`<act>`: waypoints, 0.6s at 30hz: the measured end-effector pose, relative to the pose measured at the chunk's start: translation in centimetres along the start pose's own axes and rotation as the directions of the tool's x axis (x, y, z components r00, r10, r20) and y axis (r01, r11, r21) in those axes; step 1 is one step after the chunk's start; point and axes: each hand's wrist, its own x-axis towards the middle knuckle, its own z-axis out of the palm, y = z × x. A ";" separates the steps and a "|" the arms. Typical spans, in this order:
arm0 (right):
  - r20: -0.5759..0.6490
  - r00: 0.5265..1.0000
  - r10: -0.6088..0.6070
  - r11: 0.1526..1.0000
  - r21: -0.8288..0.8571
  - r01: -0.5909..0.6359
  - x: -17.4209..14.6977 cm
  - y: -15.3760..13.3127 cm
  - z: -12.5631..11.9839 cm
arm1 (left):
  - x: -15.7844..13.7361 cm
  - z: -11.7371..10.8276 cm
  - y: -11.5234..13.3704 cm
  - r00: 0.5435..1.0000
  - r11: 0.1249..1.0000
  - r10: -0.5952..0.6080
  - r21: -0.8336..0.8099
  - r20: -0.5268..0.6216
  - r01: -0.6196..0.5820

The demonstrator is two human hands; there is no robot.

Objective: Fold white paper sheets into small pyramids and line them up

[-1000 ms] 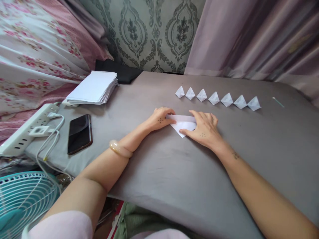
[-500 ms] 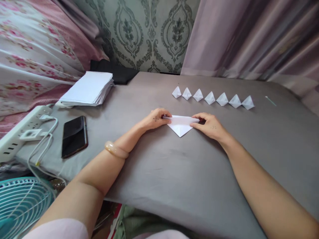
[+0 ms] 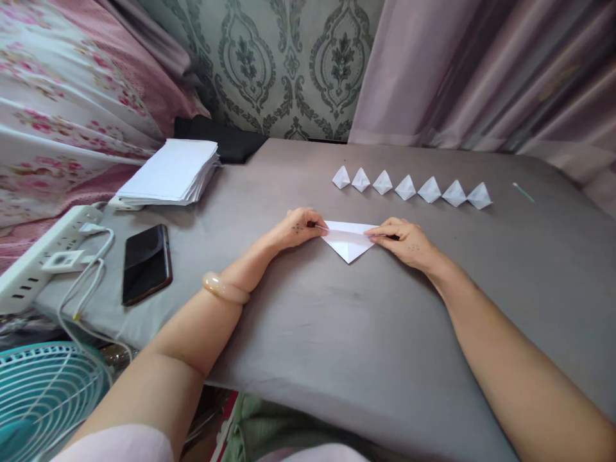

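Observation:
A folded sheet of white paper lies on the grey-covered table, its point toward me and a folded strip along its far edge. My left hand pinches its left corner between thumb and fingers. On the opposite side, my right hand grips the right corner the same way, fingertips lying along the strip. Beyond the hands stands a row of several small folded paper shapes, each with a pointed top.
At left lie a stack of white paper, a black phone and a white power strip with cables. A teal fan stands below the table's left edge. A thin stick lies at far right. Black cloth rests behind the stack.
My right fingertips have slid slightly left along the paper's folded strip, and the strip now lies flatter. My left hand has barely shifted. The row of paper shapes is unchanged.

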 end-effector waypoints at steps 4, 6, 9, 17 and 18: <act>0.006 0.999 -0.045 0.997 -0.067 0.045 -0.2 0.0 0.0 | -0.2 -0.3 0.7 0.997 0.989 0.073 0.129 0.022 -0.075; 0.013 0.997 -0.074 0.992 -0.100 0.075 -0.3 0.1 -0.1 | -0.4 -0.5 0.8 0.989 0.970 0.145 0.191 0.040 -0.150; 0.036 0.993 -0.115 0.984 -0.132 0.119 -0.4 0.2 -0.2 | -0.7 -0.6 0.6 0.966 0.932 0.250 0.251 0.070 -0.260; 0.164 0.959 -0.231 0.943 -0.204 0.263 -0.4 0.5 -1.2 | -1.5 -1.0 1.1 0.936 0.826 0.294 0.443 0.192 -0.350; 0.173 0.955 -0.239 0.934 -0.227 0.275 -0.4 0.3 -1.3 | -1.6 -1.1 1.4 0.935 0.811 0.290 0.465 0.206 -0.354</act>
